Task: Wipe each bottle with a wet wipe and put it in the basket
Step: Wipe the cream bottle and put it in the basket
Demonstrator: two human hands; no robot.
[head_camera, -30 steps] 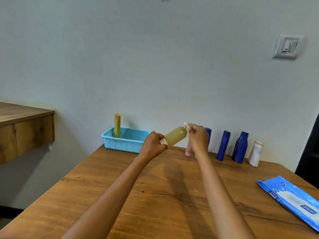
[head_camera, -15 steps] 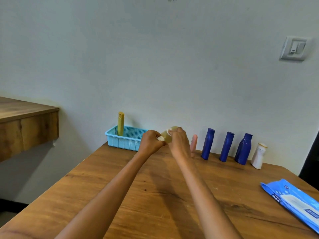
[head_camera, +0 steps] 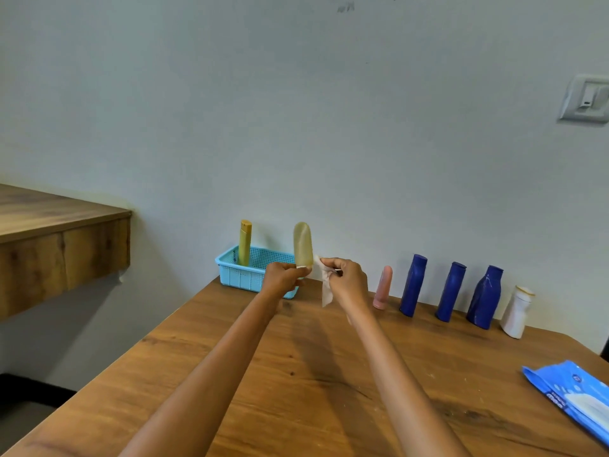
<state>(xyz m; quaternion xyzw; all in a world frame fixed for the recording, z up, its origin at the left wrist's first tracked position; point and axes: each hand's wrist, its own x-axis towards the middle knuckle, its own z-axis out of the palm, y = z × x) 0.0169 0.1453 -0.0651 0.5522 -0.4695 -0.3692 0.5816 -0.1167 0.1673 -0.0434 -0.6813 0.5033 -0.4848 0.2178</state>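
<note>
My left hand (head_camera: 282, 279) grips a pale yellow bottle (head_camera: 302, 245) by its lower end and holds it upright in front of the light blue basket (head_camera: 240, 276). Just to its right, my right hand (head_camera: 346, 282) pinches a white wet wipe (head_camera: 324, 285) that hangs down, beside the bottle's base. A taller yellow bottle (head_camera: 245, 242) stands inside the basket at its left. Along the wall stand a pink bottle (head_camera: 383, 287), three dark blue bottles (head_camera: 413, 285) (head_camera: 450, 291) (head_camera: 484, 296) and a white bottle (head_camera: 516, 311).
The wooden table (head_camera: 296, 384) runs from the basket to the near edge. A blue wet wipe pack (head_camera: 573, 395) lies at its right edge. A wooden shelf (head_camera: 49, 239) juts out at the left. A wall switch (head_camera: 585, 98) sits high on the right.
The pale yellow bottle has turned from lying sideways between both hands to upright in my left hand. My right hand has come off it with the wipe, which now hangs free.
</note>
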